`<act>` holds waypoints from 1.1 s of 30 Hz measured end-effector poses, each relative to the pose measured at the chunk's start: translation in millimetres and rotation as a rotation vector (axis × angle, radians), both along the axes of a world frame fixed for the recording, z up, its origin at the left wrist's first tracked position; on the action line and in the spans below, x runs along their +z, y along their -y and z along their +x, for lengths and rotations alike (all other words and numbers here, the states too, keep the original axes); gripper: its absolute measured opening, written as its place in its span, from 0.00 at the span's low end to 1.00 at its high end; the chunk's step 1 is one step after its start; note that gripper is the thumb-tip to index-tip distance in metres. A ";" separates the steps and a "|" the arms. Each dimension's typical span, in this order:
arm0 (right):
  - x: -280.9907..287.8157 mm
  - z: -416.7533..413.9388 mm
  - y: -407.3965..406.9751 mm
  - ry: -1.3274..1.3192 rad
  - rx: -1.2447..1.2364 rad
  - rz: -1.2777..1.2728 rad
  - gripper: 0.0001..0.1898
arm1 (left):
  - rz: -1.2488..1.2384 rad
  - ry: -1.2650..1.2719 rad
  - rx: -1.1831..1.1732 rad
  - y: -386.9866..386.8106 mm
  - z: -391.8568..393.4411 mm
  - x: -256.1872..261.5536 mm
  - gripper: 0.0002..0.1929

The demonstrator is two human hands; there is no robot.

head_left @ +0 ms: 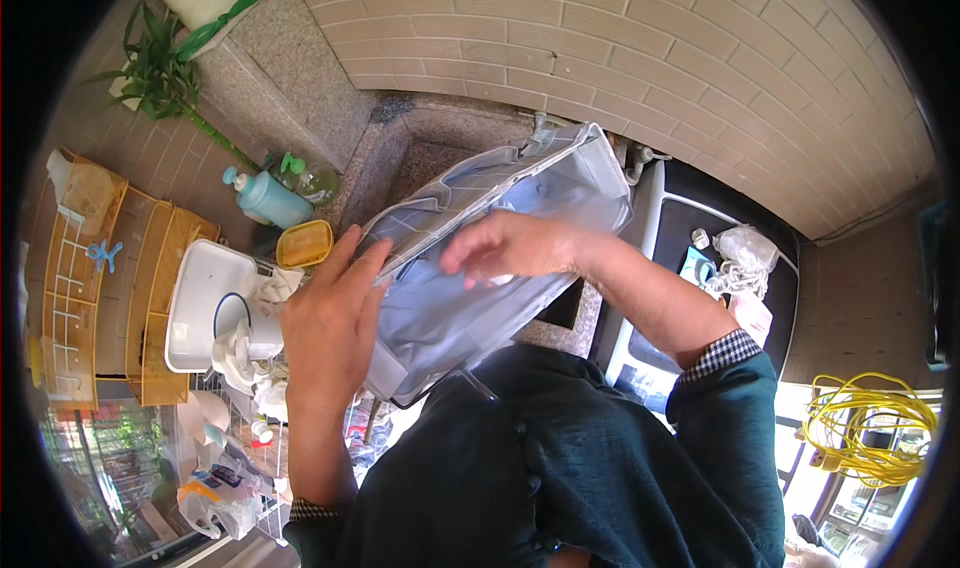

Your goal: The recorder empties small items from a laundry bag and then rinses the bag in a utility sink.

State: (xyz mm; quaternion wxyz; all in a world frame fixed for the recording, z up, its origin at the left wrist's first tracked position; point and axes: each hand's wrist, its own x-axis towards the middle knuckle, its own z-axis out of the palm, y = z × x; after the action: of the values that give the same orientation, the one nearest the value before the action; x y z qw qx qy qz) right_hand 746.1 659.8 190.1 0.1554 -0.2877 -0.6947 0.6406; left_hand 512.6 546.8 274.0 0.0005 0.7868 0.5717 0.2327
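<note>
A large grey fabric storage bag or basket [465, 328] with a checked outer side and a stiff rim lies open before me, tilted over the stone sink. My left hand [337, 298] rests on its left rim, fingers over the edge and thumb side against the fabric. Over the opening of the bag is my right hand [502, 249], slightly blurred, its fingers bent. A small white patch shows under its palm; I cannot tell whether it is something held.
Left of the stone sink [420, 155] stand a light-blue pump bottle [274, 199], a green pump bottle [311, 181], a yellow soap dish [305, 244] and a white plastic basin [206, 305]. At right, a black-topped appliance [679, 230] bears plastic bags and cord. Yellow cable [870, 429] hangs at far right.
</note>
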 end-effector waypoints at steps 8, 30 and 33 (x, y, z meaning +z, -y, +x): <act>-15.6 22.5 -28.8 1.064 -0.065 0.780 0.14 | -0.003 -0.034 0.035 -0.3 2.5 3.5 0.19; -22.0 44.8 -53.6 0.854 0.110 0.846 0.25 | -0.001 0.014 0.014 8.4 8.8 9.6 0.17; -20.1 42.6 -55.4 0.892 0.097 0.778 0.24 | -0.045 0.025 0.017 9.8 14.2 12.7 0.18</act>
State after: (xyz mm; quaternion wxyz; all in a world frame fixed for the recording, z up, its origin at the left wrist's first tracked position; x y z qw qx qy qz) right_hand 788.7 715.2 170.0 -0.0872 -0.4191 -0.8890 0.1625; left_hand 526.8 537.0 286.7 0.0233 0.7787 0.5835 0.2295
